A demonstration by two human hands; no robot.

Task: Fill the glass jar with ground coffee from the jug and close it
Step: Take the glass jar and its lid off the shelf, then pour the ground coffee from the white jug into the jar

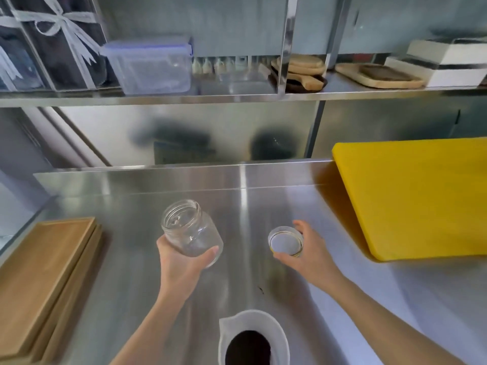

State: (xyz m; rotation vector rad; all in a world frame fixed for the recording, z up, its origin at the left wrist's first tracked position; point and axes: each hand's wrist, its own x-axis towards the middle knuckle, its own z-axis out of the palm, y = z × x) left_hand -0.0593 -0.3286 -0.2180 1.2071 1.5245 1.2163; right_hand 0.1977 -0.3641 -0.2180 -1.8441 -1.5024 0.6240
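Note:
My left hand (181, 262) grips the base of a clear glass jar (188, 227), held above the steel counter and tilted, its open threaded mouth facing up and away; the jar looks empty. My right hand (305, 252) holds the jar's round lid (286, 242) by its rim, underside up, pale inside with a gold edge. A white jug (276, 330) stands at the near edge between my forearms, dark ground coffee (249, 349) in its bottom, its spout pointing left and away.
A yellow cutting board (416, 196) lies at the right of the steel counter (250, 206). Stacked wooden boards (44, 283) lie at the left. A shelf above holds a clear plastic box (150, 67), wooden boards (379, 75) and a striped box (453, 64).

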